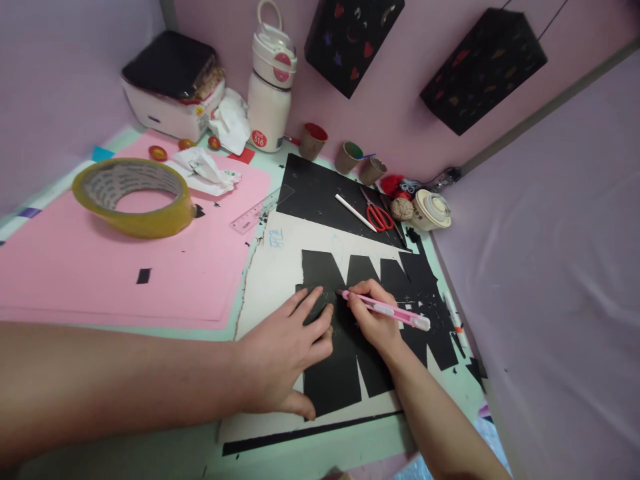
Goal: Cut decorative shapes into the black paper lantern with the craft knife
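My left hand lies with fingers spread on a black paper sheet, pressing it against a white board. In my right hand is a slim pink craft knife, gripped like a pen. Its dark tip meets the black paper just right of my left fingertips. The sheet has wedge-shaped notches along its far and near edges, and small cut-outs toward its right end. Part of it is hidden under both hands.
Left stand a yellow tape roll and pink paper. Beyond the board lie black paper, red-handled scissors, a white pen and a clear ruler. Behind are a white bottle and paper cups. Black lanterns hang above.
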The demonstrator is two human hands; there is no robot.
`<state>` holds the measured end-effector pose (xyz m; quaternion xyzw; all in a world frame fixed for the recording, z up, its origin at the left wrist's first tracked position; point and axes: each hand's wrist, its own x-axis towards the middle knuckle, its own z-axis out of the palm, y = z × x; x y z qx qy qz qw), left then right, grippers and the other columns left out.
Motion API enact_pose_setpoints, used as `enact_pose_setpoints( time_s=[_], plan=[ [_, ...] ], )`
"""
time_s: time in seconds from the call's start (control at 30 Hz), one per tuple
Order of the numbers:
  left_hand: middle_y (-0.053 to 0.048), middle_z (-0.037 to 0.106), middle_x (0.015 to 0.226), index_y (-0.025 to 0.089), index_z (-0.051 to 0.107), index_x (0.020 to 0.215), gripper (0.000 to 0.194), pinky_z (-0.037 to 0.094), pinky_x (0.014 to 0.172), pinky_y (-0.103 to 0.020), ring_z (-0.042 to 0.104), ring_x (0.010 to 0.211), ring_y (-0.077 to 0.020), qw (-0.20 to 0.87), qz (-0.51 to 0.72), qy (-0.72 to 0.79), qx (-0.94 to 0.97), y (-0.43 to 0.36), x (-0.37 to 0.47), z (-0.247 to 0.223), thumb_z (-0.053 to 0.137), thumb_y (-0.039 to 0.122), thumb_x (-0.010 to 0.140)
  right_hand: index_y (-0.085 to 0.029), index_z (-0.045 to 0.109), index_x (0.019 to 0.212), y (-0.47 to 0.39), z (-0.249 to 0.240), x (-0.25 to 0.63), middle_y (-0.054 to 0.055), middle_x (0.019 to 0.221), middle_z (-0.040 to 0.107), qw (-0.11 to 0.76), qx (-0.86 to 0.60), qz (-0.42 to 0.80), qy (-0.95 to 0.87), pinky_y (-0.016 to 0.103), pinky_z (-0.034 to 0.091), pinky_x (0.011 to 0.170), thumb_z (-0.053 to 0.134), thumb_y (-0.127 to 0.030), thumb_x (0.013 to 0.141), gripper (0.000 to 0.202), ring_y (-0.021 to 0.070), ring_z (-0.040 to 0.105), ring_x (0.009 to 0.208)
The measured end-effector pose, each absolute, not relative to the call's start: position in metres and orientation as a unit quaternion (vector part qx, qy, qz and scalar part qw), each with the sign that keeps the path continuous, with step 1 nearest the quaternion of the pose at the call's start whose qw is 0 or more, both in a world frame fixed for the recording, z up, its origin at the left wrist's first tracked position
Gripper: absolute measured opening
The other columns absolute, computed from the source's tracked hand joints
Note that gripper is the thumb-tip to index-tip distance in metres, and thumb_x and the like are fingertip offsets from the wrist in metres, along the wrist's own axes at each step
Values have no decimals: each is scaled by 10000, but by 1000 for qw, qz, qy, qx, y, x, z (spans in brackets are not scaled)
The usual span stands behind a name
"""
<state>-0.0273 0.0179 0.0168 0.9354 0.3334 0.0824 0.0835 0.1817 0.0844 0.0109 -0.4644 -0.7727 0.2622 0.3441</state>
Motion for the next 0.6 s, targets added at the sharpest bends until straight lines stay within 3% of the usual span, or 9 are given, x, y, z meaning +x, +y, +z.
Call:
enact_pose_setpoints(
  time_s=[0.6],
  plan=[
    [-234,458,1472,112,602,1311,926,254,1102,-631,259,1410,-521,93,85,336,933,17,-27,18,542,818,714,-224,586,786,81,9,182,3,696,641,330,-425,230,-811,270,456,576,584,-192,877,97,140,579,587]
  ],
)
